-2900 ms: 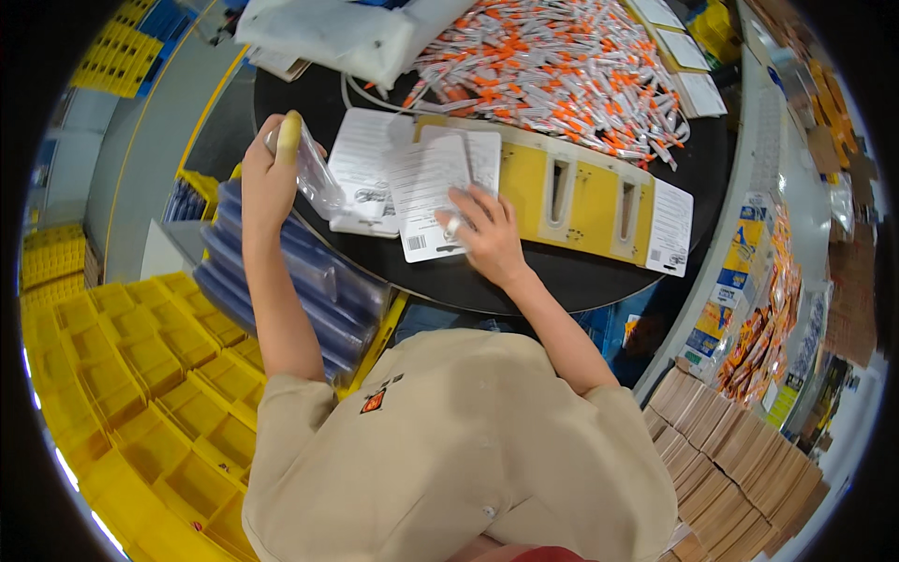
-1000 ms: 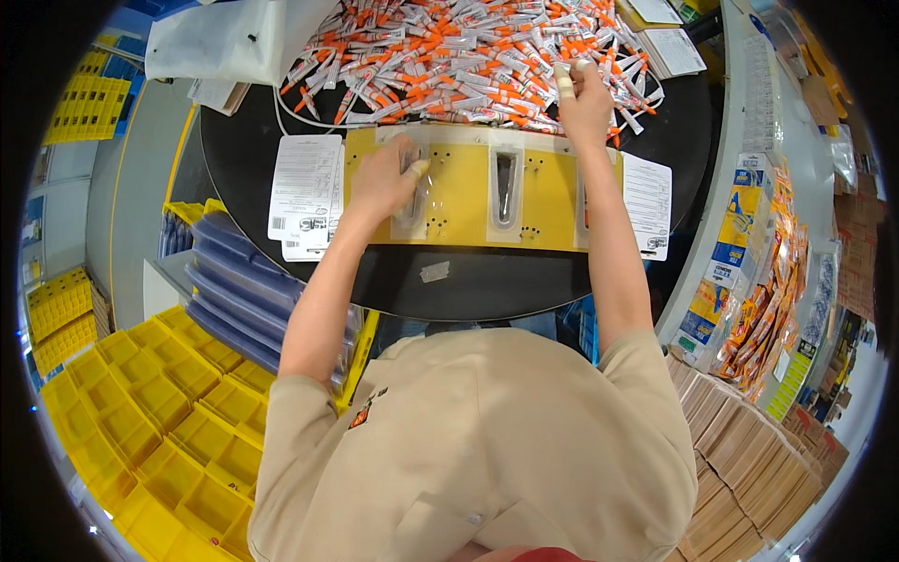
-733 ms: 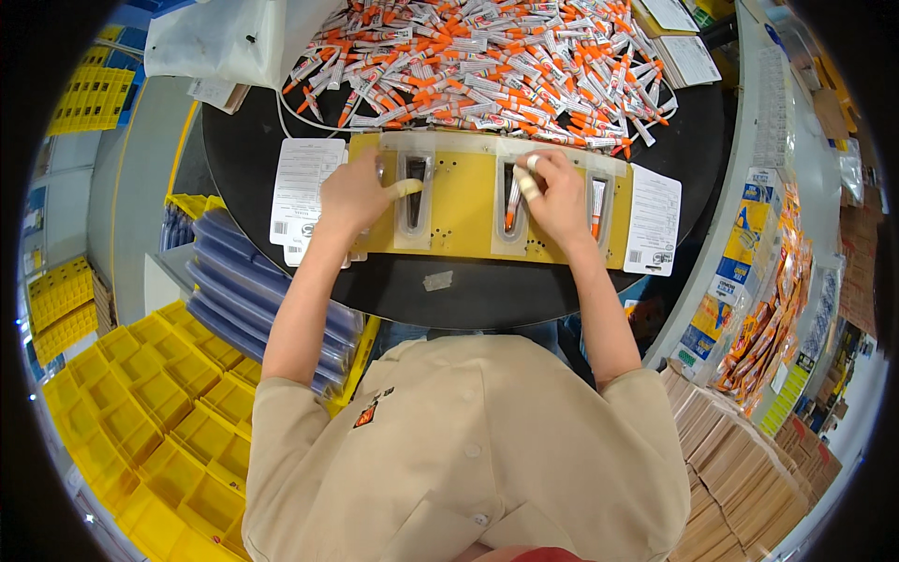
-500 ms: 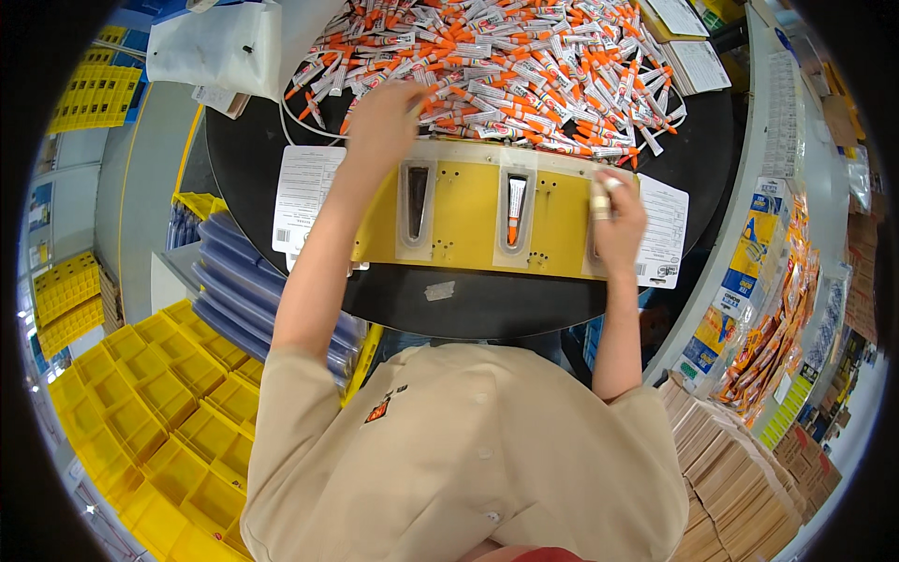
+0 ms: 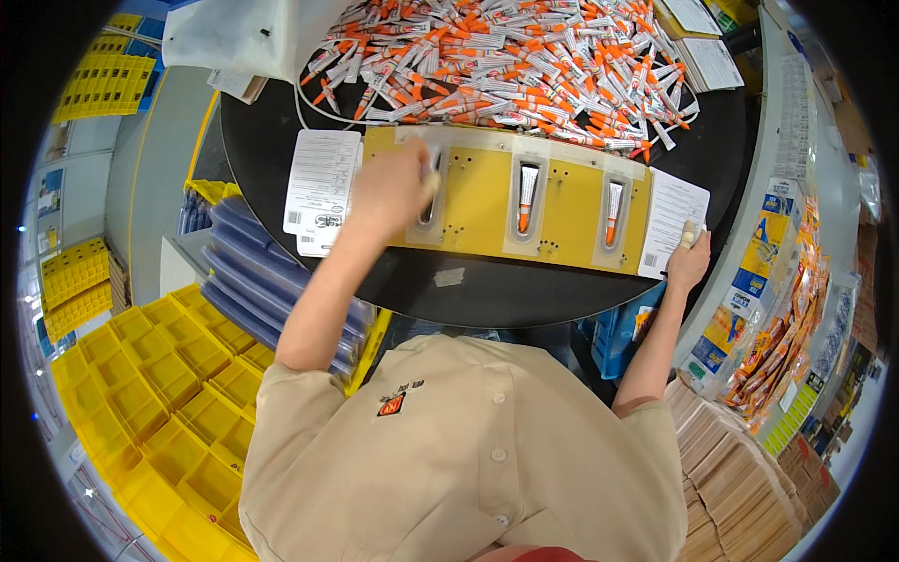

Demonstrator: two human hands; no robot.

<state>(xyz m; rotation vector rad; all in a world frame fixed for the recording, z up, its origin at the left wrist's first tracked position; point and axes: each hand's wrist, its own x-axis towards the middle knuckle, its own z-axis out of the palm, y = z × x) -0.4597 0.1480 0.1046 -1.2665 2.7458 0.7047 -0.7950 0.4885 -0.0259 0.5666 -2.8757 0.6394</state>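
A yellow fixture board (image 5: 476,211) lies across the black round table, with three clear plastic blisters set in its slots. White tubes with orange caps sit in the middle blister (image 5: 527,201) and the right blister (image 5: 612,215). Over the left blister (image 5: 440,206), my left hand (image 5: 393,192) is blurred, its fingers closed together; whatever they pinch is hidden. At the board's right end, my right hand (image 5: 689,258) grips the edge of a white printed card (image 5: 672,220), with pale coverings on its fingertips.
A big heap of orange-capped tubes (image 5: 524,70) covers the table beyond the board. More white cards (image 5: 318,187) lie left of it. Yellow bins (image 5: 159,375) and stacked clear blue plastic (image 5: 272,272) stand at left, a blue bin (image 5: 613,342) below the table, cardboard stacks (image 5: 730,459) at right.
My left hand has come from the tube heap down to the left blister. My right hand has left the right blister, where a tube now shows, and moved onto the right card.
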